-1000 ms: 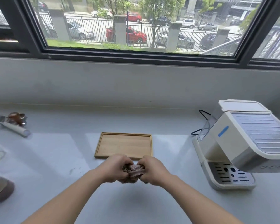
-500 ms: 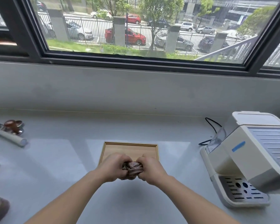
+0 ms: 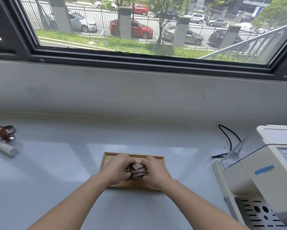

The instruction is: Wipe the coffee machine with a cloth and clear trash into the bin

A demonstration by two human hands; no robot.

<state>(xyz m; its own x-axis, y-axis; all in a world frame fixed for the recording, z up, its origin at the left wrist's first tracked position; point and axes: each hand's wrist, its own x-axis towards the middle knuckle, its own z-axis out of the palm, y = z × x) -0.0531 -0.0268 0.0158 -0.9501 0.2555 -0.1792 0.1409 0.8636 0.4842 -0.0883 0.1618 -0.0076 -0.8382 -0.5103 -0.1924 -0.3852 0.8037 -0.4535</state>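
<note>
Cloth (image 3: 137,170) — pinkish, striped, wadded into a tight ball — sits at six o'clock above the tray (image 3: 133,156), both hands (image 3: 118,170) (image 3: 153,171) curled round it; machine (image 3: 259,176) at four o'clock.

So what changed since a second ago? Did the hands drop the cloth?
No. Both the left hand and right hand went on gripping the bunched cloth. They moved forward, from in front of the wooden tray to over it. The view also swung left, so the coffee machine sits nearer the right edge. Nothing else on the counter moved.
</note>
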